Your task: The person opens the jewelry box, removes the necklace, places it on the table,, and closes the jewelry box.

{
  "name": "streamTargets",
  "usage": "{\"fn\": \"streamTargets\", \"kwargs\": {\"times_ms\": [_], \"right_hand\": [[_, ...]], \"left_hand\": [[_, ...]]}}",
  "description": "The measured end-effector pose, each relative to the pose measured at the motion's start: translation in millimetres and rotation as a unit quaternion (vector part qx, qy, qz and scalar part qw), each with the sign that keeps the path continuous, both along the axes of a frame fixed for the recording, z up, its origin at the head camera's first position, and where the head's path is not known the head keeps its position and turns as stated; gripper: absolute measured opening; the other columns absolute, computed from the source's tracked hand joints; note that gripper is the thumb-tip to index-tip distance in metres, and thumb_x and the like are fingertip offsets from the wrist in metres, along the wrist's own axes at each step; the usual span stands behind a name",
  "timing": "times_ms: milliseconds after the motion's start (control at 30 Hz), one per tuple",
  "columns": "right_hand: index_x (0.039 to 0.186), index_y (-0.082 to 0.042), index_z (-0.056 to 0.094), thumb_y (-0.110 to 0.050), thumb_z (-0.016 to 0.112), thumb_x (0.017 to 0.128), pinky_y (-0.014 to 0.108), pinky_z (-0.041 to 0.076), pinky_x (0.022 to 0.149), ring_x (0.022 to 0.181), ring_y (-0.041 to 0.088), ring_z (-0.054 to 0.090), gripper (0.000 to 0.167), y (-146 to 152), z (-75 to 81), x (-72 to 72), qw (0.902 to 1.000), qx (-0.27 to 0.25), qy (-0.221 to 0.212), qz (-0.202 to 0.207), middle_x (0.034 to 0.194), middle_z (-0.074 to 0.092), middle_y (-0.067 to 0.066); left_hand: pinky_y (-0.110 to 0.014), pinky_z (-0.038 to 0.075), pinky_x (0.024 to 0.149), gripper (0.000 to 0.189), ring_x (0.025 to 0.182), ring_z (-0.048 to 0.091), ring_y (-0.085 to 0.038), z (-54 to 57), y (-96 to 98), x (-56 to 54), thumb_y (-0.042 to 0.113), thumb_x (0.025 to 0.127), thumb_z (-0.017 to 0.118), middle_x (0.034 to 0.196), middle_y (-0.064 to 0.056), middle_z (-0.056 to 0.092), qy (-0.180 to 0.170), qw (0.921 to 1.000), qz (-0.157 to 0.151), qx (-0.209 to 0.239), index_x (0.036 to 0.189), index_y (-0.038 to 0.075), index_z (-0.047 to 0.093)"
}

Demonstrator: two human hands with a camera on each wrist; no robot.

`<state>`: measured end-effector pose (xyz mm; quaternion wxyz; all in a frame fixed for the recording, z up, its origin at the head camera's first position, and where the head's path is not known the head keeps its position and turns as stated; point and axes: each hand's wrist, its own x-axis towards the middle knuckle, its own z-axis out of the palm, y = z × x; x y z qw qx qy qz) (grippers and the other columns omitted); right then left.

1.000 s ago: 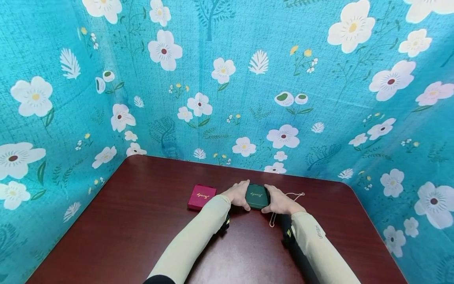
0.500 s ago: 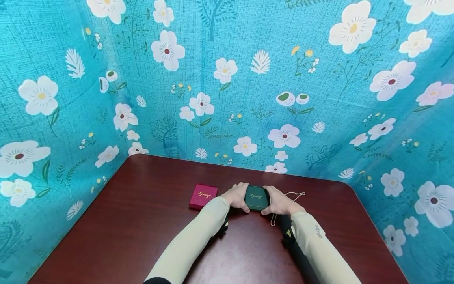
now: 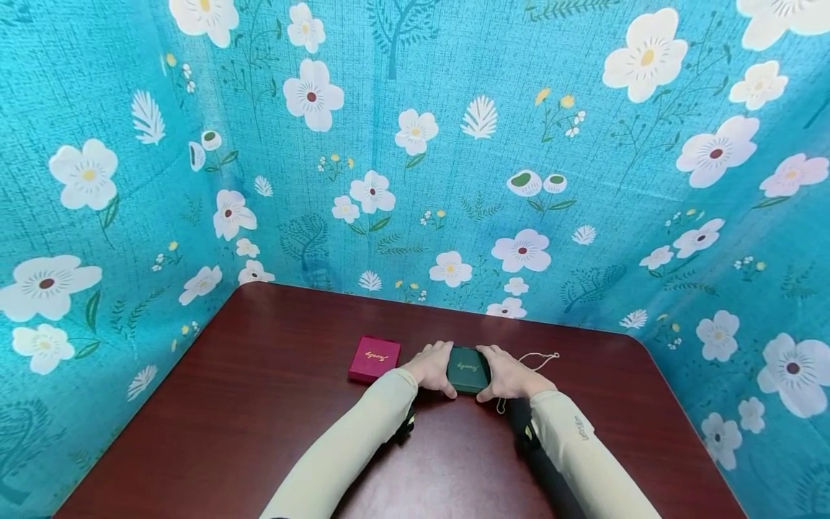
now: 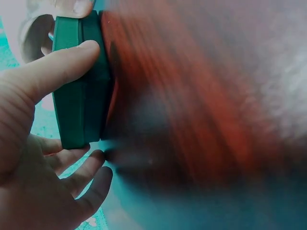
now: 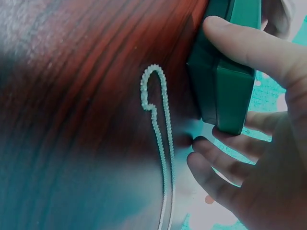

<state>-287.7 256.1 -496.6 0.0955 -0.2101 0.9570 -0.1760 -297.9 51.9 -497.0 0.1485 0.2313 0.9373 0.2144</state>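
Note:
A closed dark green jewelry box (image 3: 468,369) with gold lettering on its lid is held between both hands. My left hand (image 3: 431,367) grips its left side, the thumb (image 4: 72,64) on the near face and fingers round the far side. From the right side my right hand (image 3: 509,373) grips it the same way, its thumb (image 5: 235,38) across the near face. Whether the box touches the table cannot be told. Beside the right hand a pale beaded chain (image 5: 168,134) lies in a narrow loop on the table, partly hidden by that hand in the head view.
A crimson jewelry box (image 3: 375,358) with gold lettering sits closed on the table, left of the left hand. The dark reddish wooden table (image 3: 259,404) has rounded far corners. A blue floral cloth (image 3: 415,180) hangs behind and along the sides.
Both hands and the green jewelry box have shifted slightly nearer to the person. The head view has turned a little to the left. The crimson box and chain stay on the table.

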Motion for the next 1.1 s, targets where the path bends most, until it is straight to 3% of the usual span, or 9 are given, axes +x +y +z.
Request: {"fn": "streamTargets", "kwargs": {"times_ms": [300, 500, 1100], "right_hand": [[0.132, -0.001, 0.042, -0.032, 0.089, 0.055, 0.041, 0.043, 0.088, 0.105, 0.025, 0.049, 0.096, 0, 3.4, 9.9, 0.9998, 0.009, 0.002, 0.019, 0.12, 0.05, 0.011], [0.132, -0.002, 0.042, -0.031, 0.09, 0.055, 0.043, 0.043, 0.085, 0.101, 0.025, 0.049, 0.095, -4, 6.8, 19.6, 0.9997, 0.006, -0.008, 0.023, 0.116, 0.05, 0.009], [0.13, -0.001, 0.044, -0.037, 0.09, 0.054, 0.042, 0.043, 0.088, 0.103, 0.024, 0.049, 0.095, -20, 4.1, 51.0, 0.9987, 0.016, 0.022, 0.044, 0.117, 0.051, 0.009]], "left_hand": [[-0.041, 0.037, 0.099, 0.109, 0.123, 0.039, -0.027, -7.4, -2.1, 12.6, 0.041, 0.065, 0.086, 0.139, -0.01, 0.041, 0.007, 0.9998, -0.002, -0.02, 0.147, 0.006, 0.024], [-0.041, 0.04, 0.096, 0.107, 0.118, 0.042, -0.028, -6.8, -5.0, 25.2, 0.039, 0.062, 0.088, 0.134, -0.01, 0.045, 0.019, 0.9997, 0.002, -0.018, 0.143, 0.004, 0.028], [-0.041, 0.043, 0.091, 0.105, 0.11, 0.048, -0.028, -8.0, -26.3, 59.3, 0.039, 0.058, 0.089, 0.127, -0.011, 0.05, 0.053, 0.9985, -0.015, -0.006, 0.139, 0.001, 0.033]]}}
